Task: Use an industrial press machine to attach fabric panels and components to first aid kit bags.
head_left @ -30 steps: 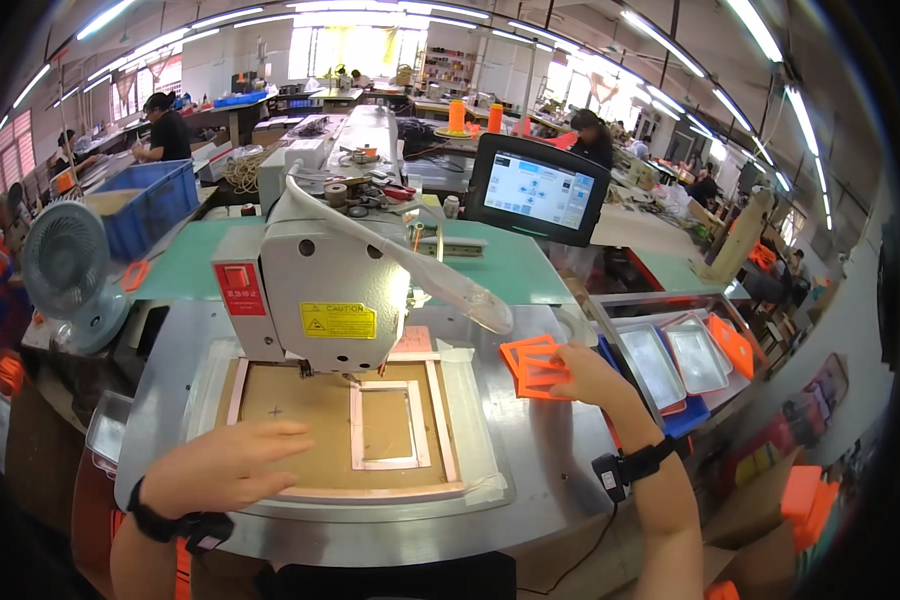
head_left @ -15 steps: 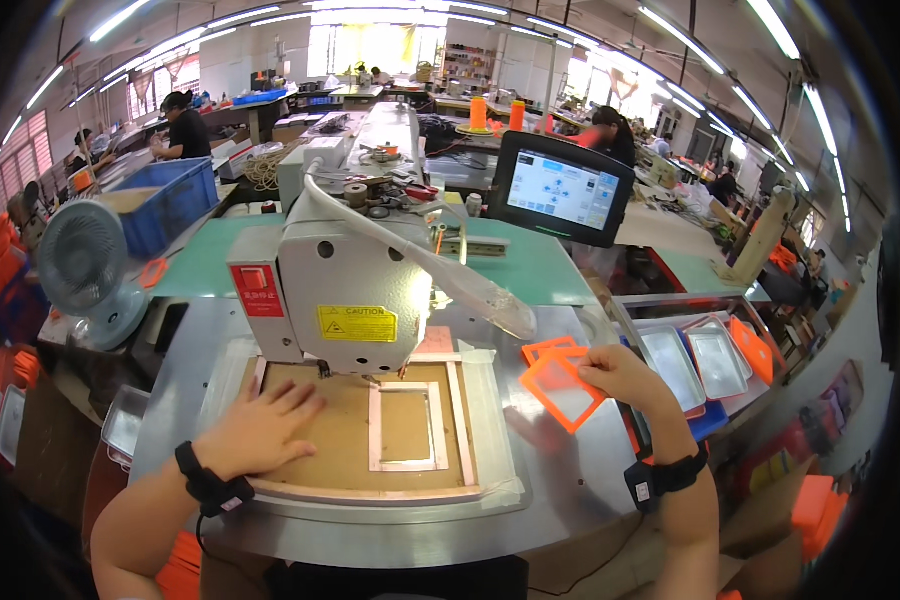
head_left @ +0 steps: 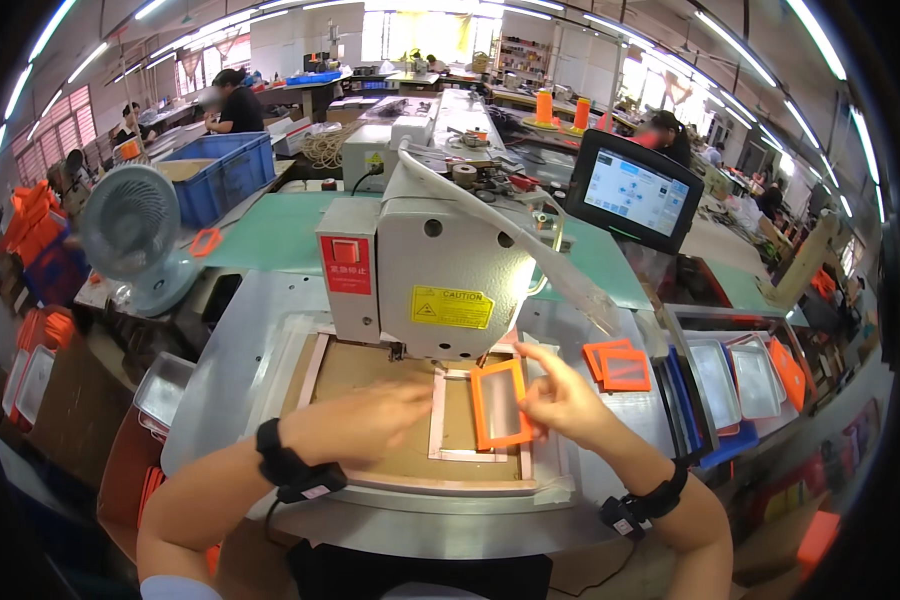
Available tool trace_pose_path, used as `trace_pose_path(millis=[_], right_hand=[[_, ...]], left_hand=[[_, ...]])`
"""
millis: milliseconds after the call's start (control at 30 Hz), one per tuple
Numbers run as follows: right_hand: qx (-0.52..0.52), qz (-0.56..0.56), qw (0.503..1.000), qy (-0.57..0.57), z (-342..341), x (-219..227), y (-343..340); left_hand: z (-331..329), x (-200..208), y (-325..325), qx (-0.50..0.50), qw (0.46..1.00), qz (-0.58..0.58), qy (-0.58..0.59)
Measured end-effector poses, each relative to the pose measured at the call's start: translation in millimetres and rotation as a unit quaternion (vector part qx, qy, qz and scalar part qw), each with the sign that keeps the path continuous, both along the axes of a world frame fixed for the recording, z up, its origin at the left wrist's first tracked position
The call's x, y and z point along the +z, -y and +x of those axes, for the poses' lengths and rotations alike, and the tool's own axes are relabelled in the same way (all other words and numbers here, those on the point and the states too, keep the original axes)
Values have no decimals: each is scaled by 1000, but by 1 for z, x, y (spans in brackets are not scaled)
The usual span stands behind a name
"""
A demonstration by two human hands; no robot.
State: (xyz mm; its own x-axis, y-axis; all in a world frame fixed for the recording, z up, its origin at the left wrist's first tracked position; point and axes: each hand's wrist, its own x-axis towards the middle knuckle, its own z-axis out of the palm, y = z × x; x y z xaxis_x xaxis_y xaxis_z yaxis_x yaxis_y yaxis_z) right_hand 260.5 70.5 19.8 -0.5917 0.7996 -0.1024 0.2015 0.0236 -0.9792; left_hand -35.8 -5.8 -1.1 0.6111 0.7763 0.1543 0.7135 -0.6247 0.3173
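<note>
Bare forearms, no sleeves. Black band strapped on each wrist, well behind the fingers: on the left hand (head_left: 370, 420) with a small pale label, on the right hand (head_left: 567, 405) with a thin cable trailing.

- The single head view looked down from the person's head, close above the sewing machine (head_left: 425, 270) at 12 o'clock.
- Forearms entered from 6 o'clock (fisheye bent the edges).
</note>
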Motion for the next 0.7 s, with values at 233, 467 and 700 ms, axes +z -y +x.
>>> trace_pose_path(millis=[233,467,700], right_hand=[[41,61,976,205,-35,0,5],[60,117,956,260,-39,0,6],[109,318,895,294,-40,-13,-1]], left_hand=[[20,10,-21,6,995,-87,-47],[15,2,-11,6,999,-43,-6],[32,-5,-6,29,997,54,-44]])
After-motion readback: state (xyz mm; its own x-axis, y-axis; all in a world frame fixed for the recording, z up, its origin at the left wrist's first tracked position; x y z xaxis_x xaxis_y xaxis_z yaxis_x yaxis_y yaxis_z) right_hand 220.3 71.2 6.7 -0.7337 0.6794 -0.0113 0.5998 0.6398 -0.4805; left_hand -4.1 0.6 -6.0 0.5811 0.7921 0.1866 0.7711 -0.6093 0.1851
